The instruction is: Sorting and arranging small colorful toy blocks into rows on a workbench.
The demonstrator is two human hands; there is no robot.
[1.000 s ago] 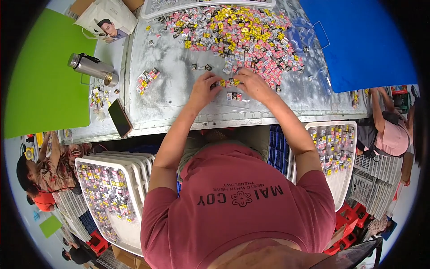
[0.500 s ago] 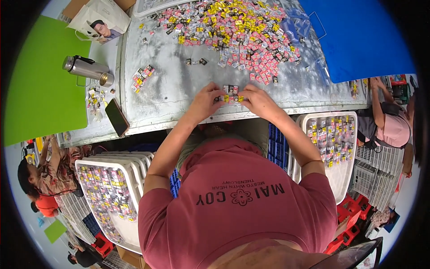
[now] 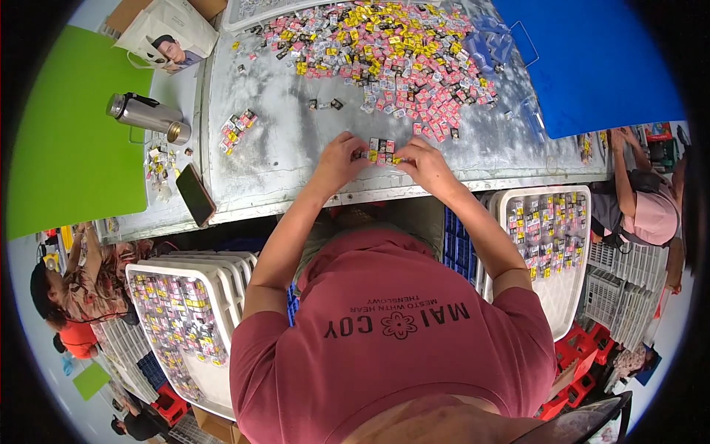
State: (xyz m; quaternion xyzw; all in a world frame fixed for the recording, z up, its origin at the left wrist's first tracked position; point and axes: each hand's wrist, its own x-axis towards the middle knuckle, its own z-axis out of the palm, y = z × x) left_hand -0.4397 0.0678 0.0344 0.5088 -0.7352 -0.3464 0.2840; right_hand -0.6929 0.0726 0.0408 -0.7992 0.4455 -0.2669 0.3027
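Head view: a worn metal surface [image 3: 288, 133] is stretched across the upper middle. A left-side white tray [image 3: 211, 385] and a right-side white tray [image 3: 551, 311], both laid with small pieces, are set below its near edge. Toward its far side, a wide heap of pink, yellow, black and white pieces [image 3: 399, 63] is spread. Close to the near edge, a small cluster of pieces [image 3: 381, 150] is held between the left hand [image 3: 342, 159] and the right hand [image 3: 425, 164]; each grip is closed, pinched on its own end. Whether the cluster is lifted or rested cannot be told.

By judgement, the whole cluster could be nudged over the near edge, since it is held so near it. If the ends are squeezed unevenly, the row could be buckled; if one pinch is slackened, an end piece could be dropped.

The largest writing is carried on the dark pink shirt [image 3: 399, 370]: dark lettering around a flower outline, seen upside down. A portrait is printed on the pale bag [image 3: 148, 33]. The pieces are marked too, but too small to be read.
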